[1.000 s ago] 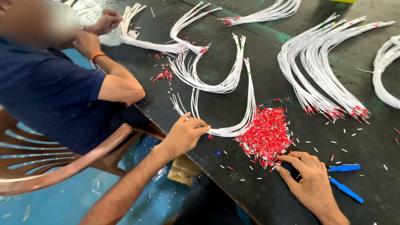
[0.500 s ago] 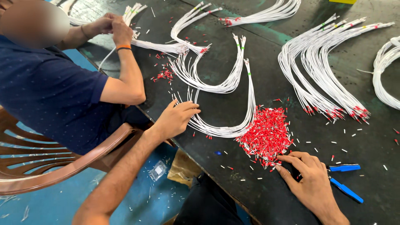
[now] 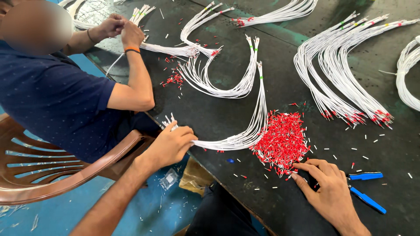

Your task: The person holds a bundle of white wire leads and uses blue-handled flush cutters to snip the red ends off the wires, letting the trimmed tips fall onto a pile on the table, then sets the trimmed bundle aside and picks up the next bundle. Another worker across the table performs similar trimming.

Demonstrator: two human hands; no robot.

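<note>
Head view looks down on a dark, scuffed bench strewn with curved bundles of white wires. One bundle of thin white wires arcs to the near edge, where the left hand is closed around its end, wire tips poking past the knuckles. Beside it lies a heap of small red ferrules. The right hand rests at the heap's near rim, fingers loosely curled, pinching a ferrule. Blue-handled pliers lie just beside it.
</note>
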